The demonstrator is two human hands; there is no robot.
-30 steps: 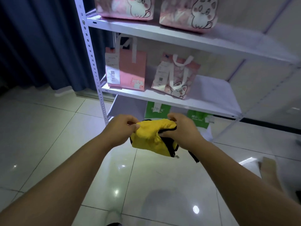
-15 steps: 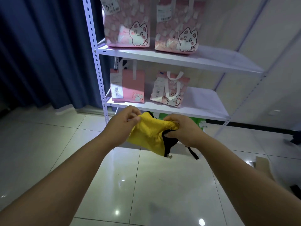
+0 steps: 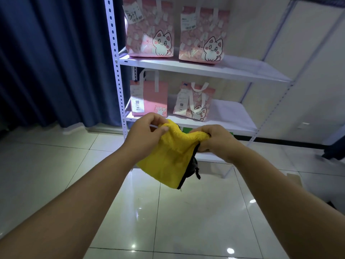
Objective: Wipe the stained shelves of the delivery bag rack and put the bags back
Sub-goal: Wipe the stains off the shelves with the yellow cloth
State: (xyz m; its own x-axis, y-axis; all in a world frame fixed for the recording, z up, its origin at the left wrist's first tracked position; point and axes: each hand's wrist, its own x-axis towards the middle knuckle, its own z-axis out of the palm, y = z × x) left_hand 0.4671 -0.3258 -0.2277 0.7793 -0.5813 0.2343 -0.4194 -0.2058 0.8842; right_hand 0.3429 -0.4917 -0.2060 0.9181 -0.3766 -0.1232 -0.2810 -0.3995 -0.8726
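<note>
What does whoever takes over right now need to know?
Left hand pinches the cloth at its top edge; right hand grips the other top corner. The cloth hangs between them in front of the rack, touching no shelf.
Two bags stand on the upper shelf, two more on the middle shelf.
Done: cloth in hand. No stains can be made out.
Left: clear the bags, wipe the shelves, put the bags back.

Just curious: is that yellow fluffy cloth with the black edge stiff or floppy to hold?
Probably floppy: the yellow fluffy cloth sags and folds below the left hand and right hand holding its top edge. Likely light, as the left only pinches it. Plush surface probably resists slipping.
</note>
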